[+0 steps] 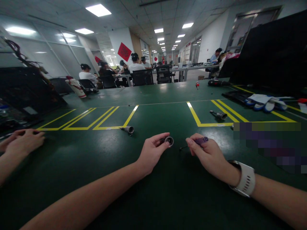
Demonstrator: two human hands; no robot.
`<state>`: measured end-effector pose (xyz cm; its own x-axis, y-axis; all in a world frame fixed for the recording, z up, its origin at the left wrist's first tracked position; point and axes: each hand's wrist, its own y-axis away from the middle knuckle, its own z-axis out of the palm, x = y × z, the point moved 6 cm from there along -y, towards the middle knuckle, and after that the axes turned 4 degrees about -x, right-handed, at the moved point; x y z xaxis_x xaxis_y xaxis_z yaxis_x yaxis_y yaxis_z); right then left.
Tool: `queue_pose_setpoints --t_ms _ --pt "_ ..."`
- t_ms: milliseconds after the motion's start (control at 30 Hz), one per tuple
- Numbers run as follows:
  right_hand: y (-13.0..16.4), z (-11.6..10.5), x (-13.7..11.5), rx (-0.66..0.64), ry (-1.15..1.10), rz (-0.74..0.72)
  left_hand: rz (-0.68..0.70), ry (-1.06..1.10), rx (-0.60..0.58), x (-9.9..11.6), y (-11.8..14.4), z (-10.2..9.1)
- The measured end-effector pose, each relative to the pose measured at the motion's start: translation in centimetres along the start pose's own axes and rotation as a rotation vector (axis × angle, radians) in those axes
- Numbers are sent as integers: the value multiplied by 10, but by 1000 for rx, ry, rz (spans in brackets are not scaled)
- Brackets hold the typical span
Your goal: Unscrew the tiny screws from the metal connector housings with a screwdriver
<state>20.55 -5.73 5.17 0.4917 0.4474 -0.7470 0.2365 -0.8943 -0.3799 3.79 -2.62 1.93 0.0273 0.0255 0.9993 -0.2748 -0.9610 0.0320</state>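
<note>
"Gripped what, the L hand (150,153)?"

"Metal hole saw (169,141). Thumb + fingers were closed on its side, round open mouth facing the cam. Rest of it was hidden by the fingers."

"And R hand (211,155)?"

"Also closed, w/ a purple-handled tool (200,140) pinched in it. Thin dark shaft pointed L, tip near the hole saw but apart from it. Pale-strapped watch (248,180) sat on that wrist."

"Where was the saw, exactly?"

"Just above the green table (144,204), approx. mid-view, L of the R hand."

"Other bits nearby?"

"Yep. 2nd hole saw (129,129) lay by the yellow tape (197,118) on the L side; 3rd hole saw (222,115) lay inside a taped area on the R, near a double line. Work gloves (263,101) were farther R."

"Anyone close?"

"Co-worker's hands (26,142) rested at far L, well apart from the person's own."
</note>
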Motion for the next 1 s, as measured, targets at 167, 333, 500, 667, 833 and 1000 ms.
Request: queue_pose_setpoints --t_ms 167,333,500,667,833,1000 --pt "11 -8 -11 131 -108 -201 -7 -18 18 -1 1 -3" --pt "18 0 -30 -30 -84 -378 -22 6 37 2 1 -1" --pt "16 8 -35 -125 -30 -373 -34 1 35 7 6 4" --pt "16 10 -35 -155 -11 -377 4 -41 -16 8 7 5" --pt "17 12 -34 -167 6 -371 40 -124 -20 8 6 4" --pt "19 13 -38 -184 22 -412 72 -151 5 8 5 3"
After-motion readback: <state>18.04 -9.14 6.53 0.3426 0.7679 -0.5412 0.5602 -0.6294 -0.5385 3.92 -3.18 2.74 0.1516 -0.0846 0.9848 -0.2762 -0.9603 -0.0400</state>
